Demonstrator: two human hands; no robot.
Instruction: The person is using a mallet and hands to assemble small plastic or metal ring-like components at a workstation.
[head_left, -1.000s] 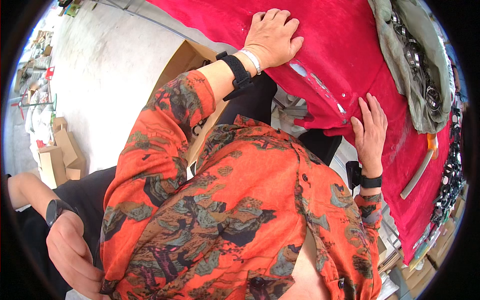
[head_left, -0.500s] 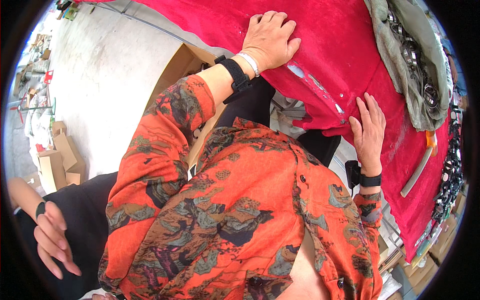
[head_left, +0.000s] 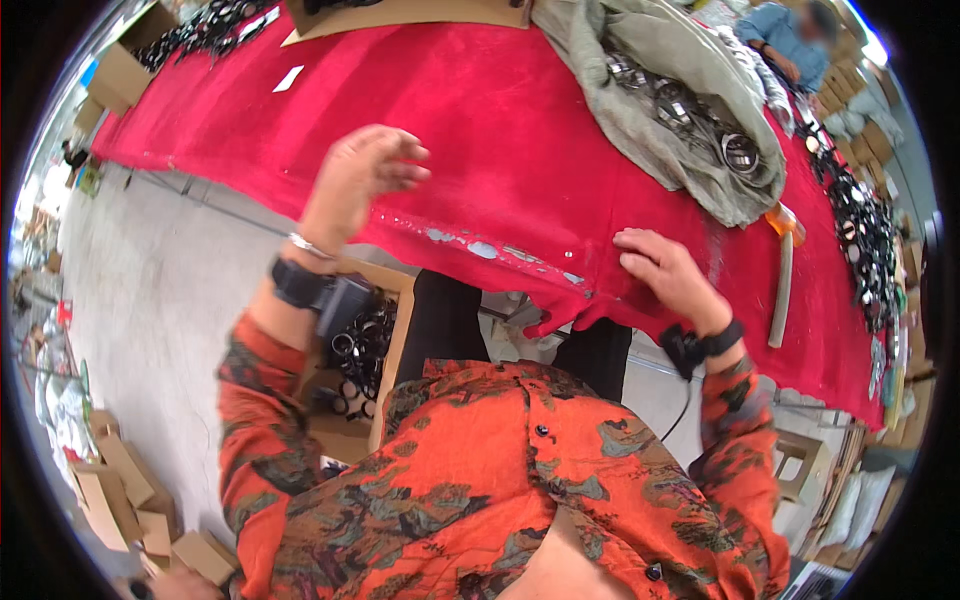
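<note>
My left hand (head_left: 365,175) is raised over the left part of the red cloth (head_left: 470,120) on the table, with its fingers loosely curved and apart and nothing visible in them. My right hand (head_left: 668,272) lies low at the near edge of the cloth, fingers bent but spread, holding nothing that I can see. Beyond it a grey-green cloth sack (head_left: 610,110) lies open, with shiny metal rings (head_left: 740,152) inside. Right of that hand is a tool with an orange end (head_left: 785,218) and a long grey handle (head_left: 781,300).
A cardboard box (head_left: 395,370) of black rings (head_left: 355,350) stands below the table by my left forearm. Black and silver parts (head_left: 865,250) line the right side. Another person (head_left: 790,45) sits at the far right; a second person's hand (head_left: 180,585) shows at the lower left.
My left hand has lifted off the cloth and its fingers have curled. My right hand stays near the table edge, fingers more bent. The view has shifted, showing more of the table.
</note>
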